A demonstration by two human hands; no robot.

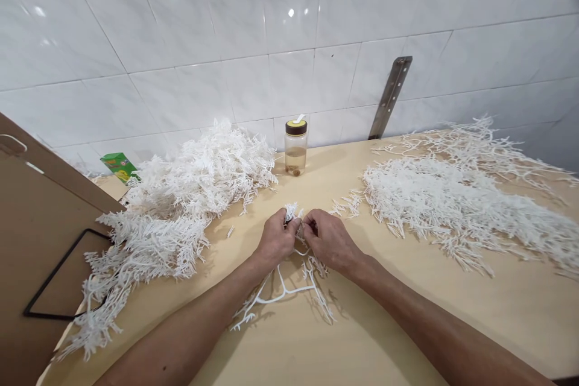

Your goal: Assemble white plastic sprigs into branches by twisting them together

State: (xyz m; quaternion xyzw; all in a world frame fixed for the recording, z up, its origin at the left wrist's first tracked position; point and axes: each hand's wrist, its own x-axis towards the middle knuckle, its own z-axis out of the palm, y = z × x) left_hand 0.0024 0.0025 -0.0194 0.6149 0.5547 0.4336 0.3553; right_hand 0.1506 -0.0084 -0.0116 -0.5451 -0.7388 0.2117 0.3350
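My left hand [278, 236] is closed on a white, coral-like plastic branch piece [284, 291], whose top tips poke out above the thumb. Its thin forked frame hangs below both hands, over the table. Close beside it, my right hand [328, 238] pinches at the upper part of the same piece, fingertips nearly touching the left thumb. Exactly what lies between the right fingertips is too small to make out. A big heap of white branch pieces [194, 187] rises to the left, and a flatter pile of white sprigs [434, 199] spreads out on the right.
A jar with a dark-rimmed lid [295, 154] stands near the tiled wall. A metal bracket [391, 96] leans against the wall. On the left are a green box [120, 166], a brown board [40, 241] and a black wire frame [49, 316]. The wooden table [362, 338] carries everything.
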